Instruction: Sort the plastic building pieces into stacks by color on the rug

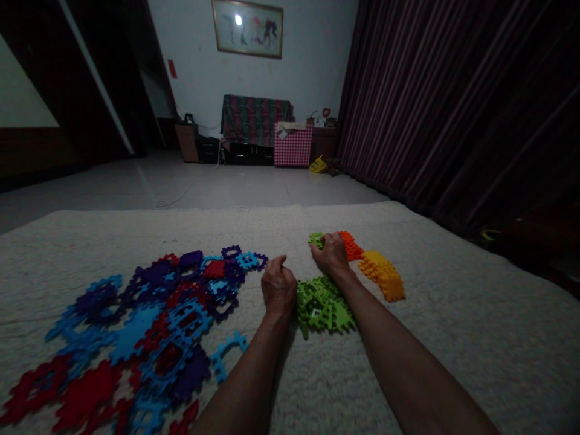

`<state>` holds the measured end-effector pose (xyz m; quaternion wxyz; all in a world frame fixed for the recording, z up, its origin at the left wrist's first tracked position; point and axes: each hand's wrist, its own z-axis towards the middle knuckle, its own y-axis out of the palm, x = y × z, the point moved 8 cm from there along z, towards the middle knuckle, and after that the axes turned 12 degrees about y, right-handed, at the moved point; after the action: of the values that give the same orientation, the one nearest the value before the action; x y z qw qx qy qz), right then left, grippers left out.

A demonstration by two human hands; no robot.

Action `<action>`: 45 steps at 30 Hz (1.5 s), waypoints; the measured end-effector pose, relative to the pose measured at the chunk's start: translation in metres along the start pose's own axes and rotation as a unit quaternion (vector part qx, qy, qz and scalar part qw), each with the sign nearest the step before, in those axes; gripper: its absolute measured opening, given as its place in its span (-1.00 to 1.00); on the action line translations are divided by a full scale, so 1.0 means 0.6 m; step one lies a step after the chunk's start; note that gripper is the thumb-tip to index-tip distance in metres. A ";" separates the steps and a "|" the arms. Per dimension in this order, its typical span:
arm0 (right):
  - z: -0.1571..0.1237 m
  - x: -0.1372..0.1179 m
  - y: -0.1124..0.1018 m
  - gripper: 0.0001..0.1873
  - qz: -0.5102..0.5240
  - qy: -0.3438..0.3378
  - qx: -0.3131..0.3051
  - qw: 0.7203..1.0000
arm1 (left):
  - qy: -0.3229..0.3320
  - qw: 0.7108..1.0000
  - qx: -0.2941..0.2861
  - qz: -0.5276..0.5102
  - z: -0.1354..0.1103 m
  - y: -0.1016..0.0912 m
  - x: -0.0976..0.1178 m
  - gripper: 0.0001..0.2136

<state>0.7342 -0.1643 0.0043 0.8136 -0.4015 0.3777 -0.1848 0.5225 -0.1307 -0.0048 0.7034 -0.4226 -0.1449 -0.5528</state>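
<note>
My right hand (333, 252) reaches forward with thumb and fingers closed around a small green interlocking toy piece (315, 239), beside the orange pieces. Below it lies a loose pile of green interlocking pieces (324, 307), partly covered by my right forearm. At the left edge of that pile rests my left hand (278, 287), its fingers curled in; whatever they hold, if anything, is hidden. Orange pieces (350, 246) lie in an overlapping row right of my right hand. Yellow pieces (382, 273) continue the row toward me.
Scattered blue (138, 329), red (90, 389) and purple pieces (193, 374) spread over the left of the pale quilted cover (453, 338). Beyond its far edge is a tiled floor (254, 184) with a low cabinet (208, 150). A dark curtain (408, 96) hangs at the right.
</note>
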 end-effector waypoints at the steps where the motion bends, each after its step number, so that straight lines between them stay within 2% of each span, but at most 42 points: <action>1: 0.000 0.001 0.001 -0.67 -0.007 0.007 -0.003 1.000 | -0.002 1.000 -0.002 0.001 0.000 0.000 0.001 -0.62; 7: -0.005 0.001 0.001 -0.57 -0.037 0.024 -0.010 0.999 | -0.012 1.000 -0.010 0.003 0.001 -0.002 0.003 -0.62; 12: -0.005 0.002 0.008 -0.60 -0.034 0.018 -0.025 0.999 | -0.010 1.000 -0.011 0.003 0.002 -0.003 0.003 -0.62; 15: -0.003 -0.006 -0.011 -0.59 0.011 -0.003 0.012 1.000 | -0.011 1.000 -0.014 0.002 0.002 -0.002 0.002 -0.62; 17: -0.008 -0.020 -0.030 -0.68 0.045 -0.041 0.019 0.998 | -0.015 1.000 -0.015 0.000 0.002 -0.001 0.001 -0.61; 19: -0.021 -0.028 -0.045 -0.79 0.063 -0.066 -0.011 0.996 | -0.017 1.000 -0.017 -0.003 0.001 0.000 0.001 -0.61; 21: -0.042 -0.023 -0.058 -0.82 0.064 -0.063 -0.060 0.994 | -0.021 1.000 -0.018 -0.005 0.001 0.001 0.000 -0.61; 25: -0.100 0.012 -0.083 -0.68 0.031 -0.052 -0.152 0.986 | -0.026 0.999 -0.022 -0.010 0.000 0.003 -0.001 -0.60; 28: -0.129 0.034 -0.099 -0.61 -0.001 -0.066 -0.183 0.981 | -0.026 0.999 -0.023 -0.013 0.000 0.006 -0.003 -0.61; 31: -0.138 0.038 -0.103 -0.69 -0.004 -0.075 -0.201 0.977 | -0.022 0.999 -0.018 -0.014 -0.001 0.006 -0.002 -0.61; 35: -0.144 0.017 -0.103 -0.75 0.069 -0.104 -0.197 0.972 | -0.018 1.000 -0.012 -0.010 -0.002 0.005 -0.002 -0.61; 38: -0.145 0.010 -0.099 -0.72 0.123 -0.112 -0.178 0.970 | -0.013 1.000 -0.009 -0.007 -0.002 0.006 -0.001 -0.61; 41: -0.131 0.031 -0.092 -0.62 0.133 -0.050 -0.134 0.981 | -0.010 1.000 -0.004 -0.005 -0.002 0.006 -0.002 -0.62; 45: -0.110 0.060 -0.079 -0.50 0.091 0.022 -0.086 0.992 | -0.007 1.000 -0.001 -0.003 -0.002 0.006 -0.002 -0.62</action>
<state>0.7073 -0.2492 -0.0009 0.7807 -0.4298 0.4455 -0.0855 0.5250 -0.1309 -0.0080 0.7000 -0.4268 -0.1502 -0.5525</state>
